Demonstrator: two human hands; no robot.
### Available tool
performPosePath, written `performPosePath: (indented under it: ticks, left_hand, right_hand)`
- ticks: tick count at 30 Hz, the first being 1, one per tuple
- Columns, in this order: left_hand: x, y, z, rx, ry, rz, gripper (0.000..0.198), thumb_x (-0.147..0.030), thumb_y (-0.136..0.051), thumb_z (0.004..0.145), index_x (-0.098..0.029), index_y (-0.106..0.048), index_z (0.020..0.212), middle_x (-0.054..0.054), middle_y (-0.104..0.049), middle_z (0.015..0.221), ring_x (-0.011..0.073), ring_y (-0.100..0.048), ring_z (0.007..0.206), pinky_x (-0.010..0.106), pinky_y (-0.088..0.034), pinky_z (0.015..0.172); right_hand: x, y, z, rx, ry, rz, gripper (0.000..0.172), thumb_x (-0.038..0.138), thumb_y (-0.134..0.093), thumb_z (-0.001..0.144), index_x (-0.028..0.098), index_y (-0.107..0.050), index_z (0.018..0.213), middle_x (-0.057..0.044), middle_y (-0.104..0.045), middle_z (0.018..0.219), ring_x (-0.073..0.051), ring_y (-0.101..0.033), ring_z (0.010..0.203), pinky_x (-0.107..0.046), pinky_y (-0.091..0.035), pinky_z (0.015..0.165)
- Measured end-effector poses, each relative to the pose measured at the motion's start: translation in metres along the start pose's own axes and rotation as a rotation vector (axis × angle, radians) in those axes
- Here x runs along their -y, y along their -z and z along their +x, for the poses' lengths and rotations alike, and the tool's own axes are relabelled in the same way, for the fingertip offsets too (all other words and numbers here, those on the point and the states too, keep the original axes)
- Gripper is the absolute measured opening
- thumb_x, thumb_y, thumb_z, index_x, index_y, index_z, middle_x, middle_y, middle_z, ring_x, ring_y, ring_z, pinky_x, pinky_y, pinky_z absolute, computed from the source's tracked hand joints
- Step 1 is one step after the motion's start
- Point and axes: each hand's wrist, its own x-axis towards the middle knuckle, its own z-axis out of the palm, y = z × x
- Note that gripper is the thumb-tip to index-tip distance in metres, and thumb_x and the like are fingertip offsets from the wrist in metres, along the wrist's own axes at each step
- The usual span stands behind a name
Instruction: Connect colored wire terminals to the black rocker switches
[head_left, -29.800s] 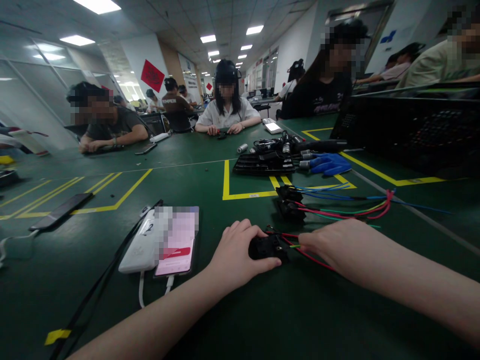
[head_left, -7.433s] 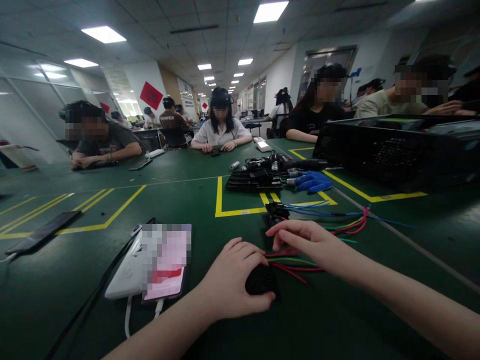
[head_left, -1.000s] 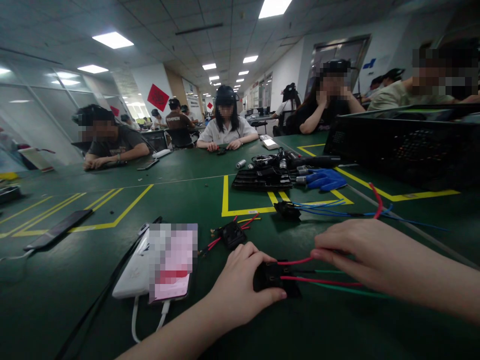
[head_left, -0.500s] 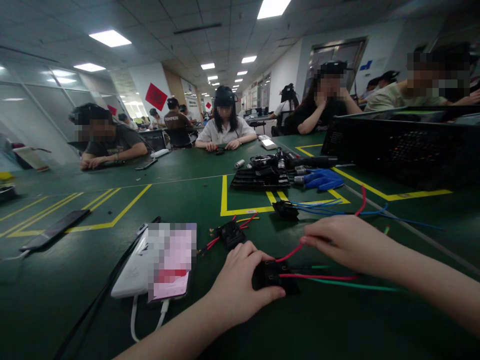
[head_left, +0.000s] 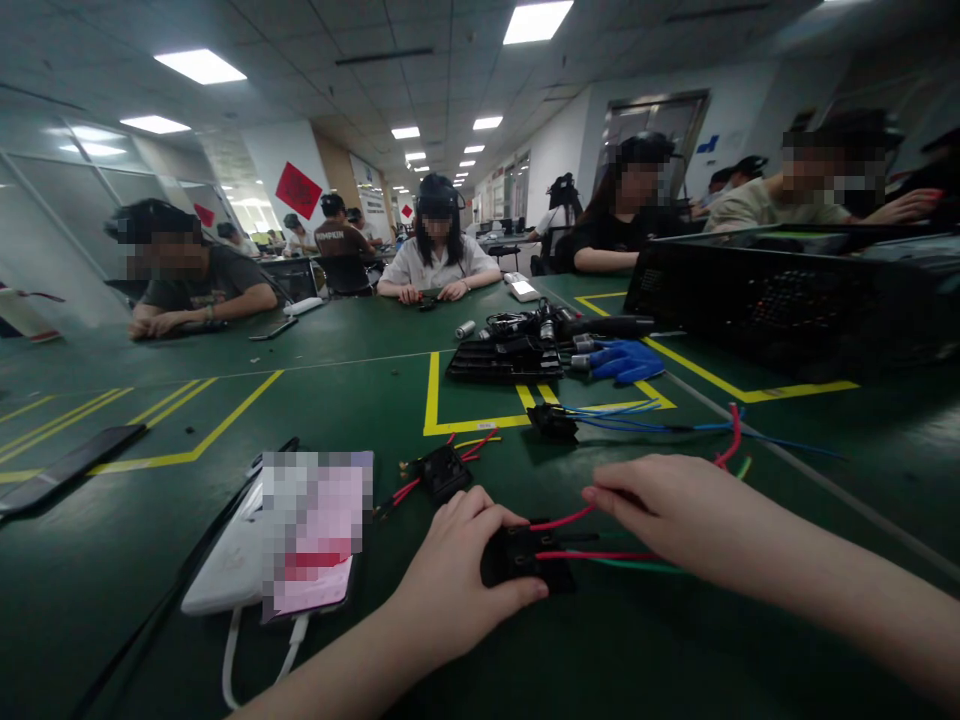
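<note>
Two hands meet over a black connector block (head_left: pixel 529 556) that lies flat on the green desk (head_left: pixel 600 660), close to the near edge and just right of the middle. The left hand (head_left: pixel 450 585) grips the block from its left side, fingers curled over the top and thumb pressed along the near edge. The right hand (head_left: pixel 667 512) is closed in a narrow pinch on a red wire (head_left: pixel 561 521), which runs from the fingertips down into the top of the block. A second red wire (head_left: pixel 600 555) and a green wire (head_left: pixel 645 568) leave the block toward the right and pass beneath that hand. Just beyond the left hand lies another black connector (head_left: pixel 444 471) with short red leads, apart from the held one. Farther back sits a third connector (head_left: pixel 551 421) trailing blue wires (head_left: pixel 622 409) to the right. Left of the hands, a phone (head_left: pixel 315 535) rests on a white power bank (head_left: pixel 225 565), both with cables plugged in. Yellow tape lines (head_left: pixel 432 395) box in a black grille part (head_left: pixel 502 358) and a blue glove (head_left: pixel 628 361). A large black crate (head_left: pixel 787 300) stands at the far right. Several other people sit along the far side of the desk.
</note>
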Motion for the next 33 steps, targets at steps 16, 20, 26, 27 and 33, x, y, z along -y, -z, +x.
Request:
performPosePath:
  ticks: [16, 20, 26, 27, 33]
  left_hand:
    - [0.003, 0.0, 0.0, -0.005, -0.01, -0.004, 0.041, -0.026, -0.094, 0.087, -0.019, -0.079, 0.125, 0.01, -0.067, 0.124, 0.0368, -0.062, 0.124, 0.054, -0.049, 0.111]
    - [0.002, -0.001, 0.0, -0.007, -0.017, 0.001, 0.043, -0.029, -0.096, 0.088, -0.018, -0.08, 0.127, 0.01, -0.067, 0.123, 0.0369, -0.062, 0.123, 0.055, -0.05, 0.11]
    - [-0.001, 0.001, 0.0, 0.003, -0.011, 0.009, 0.044, -0.032, -0.096, 0.088, -0.02, -0.079, 0.127, 0.009, -0.068, 0.126, 0.0362, -0.062, 0.124, 0.054, -0.05, 0.112]
    - [-0.002, 0.002, 0.0, 0.004, -0.011, 0.013, 0.045, -0.033, -0.096, 0.089, -0.02, -0.079, 0.127, 0.009, -0.068, 0.127, 0.0359, -0.062, 0.125, 0.054, -0.05, 0.113]
    - [-0.002, 0.002, -0.001, 0.0, -0.019, 0.003, 0.044, -0.037, -0.096, 0.089, -0.021, -0.078, 0.127, 0.009, -0.068, 0.127, 0.0356, -0.062, 0.125, 0.053, -0.05, 0.113]
  right_hand:
    - [0.011, -0.004, -0.005, -0.28, 0.218, 0.057, 0.036, 0.032, -0.051, 0.111, 0.025, -0.064, 0.078, -0.002, -0.071, 0.074, -0.021, -0.068, 0.069, -0.033, -0.043, 0.063]
    - [0.007, -0.002, -0.012, -0.467, 0.444, 0.094, 0.033, 0.026, -0.047, 0.109, 0.025, -0.066, 0.082, -0.002, -0.072, 0.074, -0.021, -0.068, 0.068, -0.034, -0.045, 0.064]
    - [-0.022, -0.003, 0.005, 0.031, 0.246, 0.187, 0.033, 0.036, -0.051, 0.103, 0.026, -0.069, 0.077, -0.004, -0.077, 0.076, -0.025, -0.072, 0.07, -0.036, -0.048, 0.064]
    - [-0.024, -0.004, 0.007, 0.112, 0.208, 0.201, 0.034, 0.038, -0.052, 0.103, 0.026, -0.069, 0.075, -0.004, -0.076, 0.074, -0.025, -0.071, 0.068, -0.036, -0.048, 0.062]
    - [-0.028, -0.012, 0.008, 0.161, 0.166, 0.159, 0.037, 0.037, -0.051, 0.106, 0.027, -0.072, 0.078, -0.004, -0.077, 0.076, -0.027, -0.074, 0.069, -0.038, -0.05, 0.062]
